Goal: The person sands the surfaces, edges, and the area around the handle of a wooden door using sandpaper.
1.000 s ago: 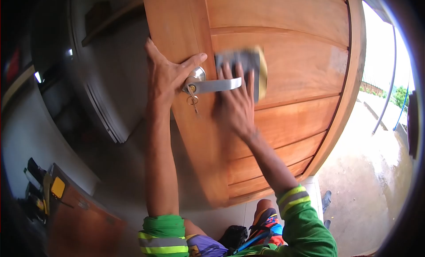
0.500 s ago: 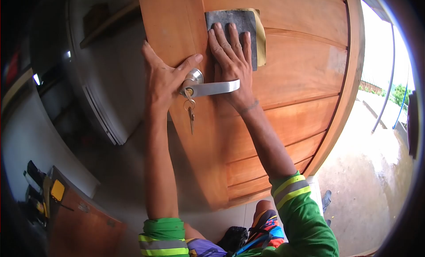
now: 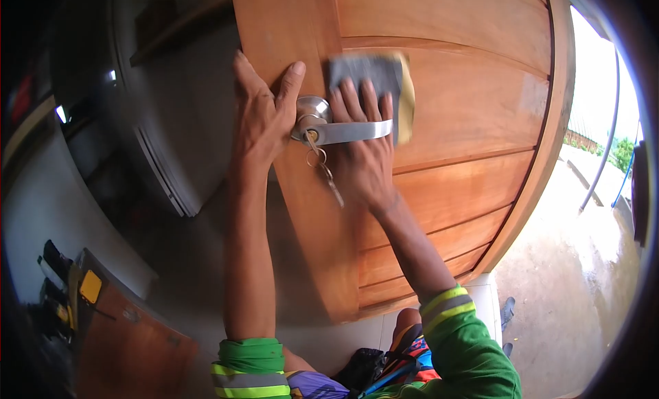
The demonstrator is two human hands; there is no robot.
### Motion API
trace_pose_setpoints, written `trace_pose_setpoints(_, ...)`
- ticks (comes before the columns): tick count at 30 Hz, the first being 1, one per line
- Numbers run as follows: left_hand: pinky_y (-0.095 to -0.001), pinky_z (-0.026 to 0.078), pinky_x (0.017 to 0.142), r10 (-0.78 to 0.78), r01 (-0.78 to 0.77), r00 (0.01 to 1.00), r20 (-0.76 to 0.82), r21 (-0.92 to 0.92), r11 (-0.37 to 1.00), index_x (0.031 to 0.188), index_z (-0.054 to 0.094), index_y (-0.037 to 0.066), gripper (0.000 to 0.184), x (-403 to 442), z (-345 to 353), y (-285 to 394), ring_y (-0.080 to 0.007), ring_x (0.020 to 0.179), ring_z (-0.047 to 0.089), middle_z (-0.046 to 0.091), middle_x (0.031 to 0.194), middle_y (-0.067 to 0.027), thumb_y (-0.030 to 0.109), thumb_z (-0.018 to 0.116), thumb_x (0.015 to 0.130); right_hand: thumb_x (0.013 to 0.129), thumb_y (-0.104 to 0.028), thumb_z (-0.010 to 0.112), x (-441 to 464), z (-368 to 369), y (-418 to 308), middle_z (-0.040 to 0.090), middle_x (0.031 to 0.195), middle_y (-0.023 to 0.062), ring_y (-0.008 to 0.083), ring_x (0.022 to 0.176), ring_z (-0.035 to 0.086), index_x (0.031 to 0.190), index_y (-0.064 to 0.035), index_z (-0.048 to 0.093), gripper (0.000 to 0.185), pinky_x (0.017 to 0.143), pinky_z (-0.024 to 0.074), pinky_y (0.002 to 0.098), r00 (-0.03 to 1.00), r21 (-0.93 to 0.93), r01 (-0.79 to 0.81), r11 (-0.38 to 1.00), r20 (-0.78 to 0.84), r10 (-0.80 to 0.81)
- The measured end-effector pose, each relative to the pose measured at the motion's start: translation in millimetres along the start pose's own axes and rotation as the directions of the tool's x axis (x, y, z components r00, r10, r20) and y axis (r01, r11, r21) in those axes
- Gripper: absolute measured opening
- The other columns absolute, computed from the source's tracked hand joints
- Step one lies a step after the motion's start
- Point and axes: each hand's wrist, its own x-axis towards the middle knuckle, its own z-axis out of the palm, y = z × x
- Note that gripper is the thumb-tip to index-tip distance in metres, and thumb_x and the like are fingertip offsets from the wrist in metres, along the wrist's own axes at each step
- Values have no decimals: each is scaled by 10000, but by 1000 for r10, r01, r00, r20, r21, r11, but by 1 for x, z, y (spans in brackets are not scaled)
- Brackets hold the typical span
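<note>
A wooden panelled door (image 3: 460, 104) stands before me. My left hand (image 3: 261, 121) is closed around its edge beside the lock, thumb on the front face and the other fingers partly hidden behind. My right hand (image 3: 372, 167) lies flat with fingers extended on a grey sheet of sandpaper (image 3: 367, 68), pressing it to the door; its tan backing shows on the right side. The right hand passes behind the silver lever handle (image 3: 353, 132), and its thumb is hidden. Keys (image 3: 332, 180) on a ring hang from the lock cylinder.
At lower left, a brown wooden board (image 3: 130, 344) stands near a yellow object (image 3: 90, 287) and dark items. A dim room lies beyond the door edge. A door frame (image 3: 559, 110) borders bright concrete ground (image 3: 549, 289) outside. Dark footwear (image 3: 507, 312) lies beside the threshold.
My right hand and the sandpaper have slid down the door, bringing the fingers nearer the lever. The keys have swung rightward. The left hand stays at the door edge, and the view has shifted slightly.
</note>
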Motion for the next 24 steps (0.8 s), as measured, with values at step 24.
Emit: trace_pose_setpoints(24,-504,465,1033,-3,2,1000,7,78,997,1465,244,-105,811,1,-4,-5,-499,1260,529,466,1386,-369,494,568,1024,870,-114,604,-92,10,-25,425,1609,164,412,1528,302,1541,-25,450,694,1240,107,654,991,-46,-109,993,76,112)
